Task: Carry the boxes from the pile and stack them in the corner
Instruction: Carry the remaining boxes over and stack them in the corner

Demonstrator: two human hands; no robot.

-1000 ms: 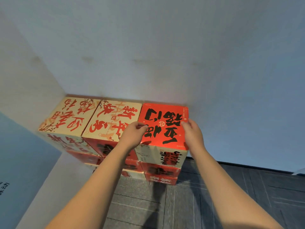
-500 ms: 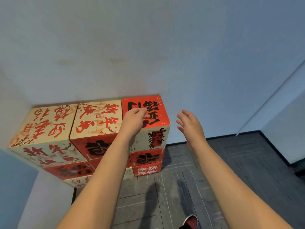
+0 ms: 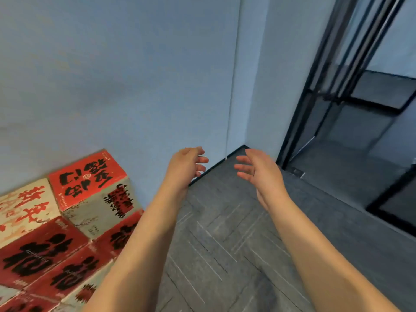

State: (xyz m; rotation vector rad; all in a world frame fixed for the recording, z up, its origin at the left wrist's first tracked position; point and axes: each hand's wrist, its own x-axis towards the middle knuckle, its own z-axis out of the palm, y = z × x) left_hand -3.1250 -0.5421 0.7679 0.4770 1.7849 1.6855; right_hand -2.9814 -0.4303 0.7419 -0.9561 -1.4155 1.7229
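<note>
Left hand and right hand hover apart, empty, fingers loose; stack sits low-left, nearer the left; pile unseen

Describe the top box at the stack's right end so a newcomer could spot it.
Against the pale blue wall, lower left, stands a stack of printed boxes. The top box sits at its right end. Its top is red with black characters; the neighbouring box has a cream top with red ones.
</note>
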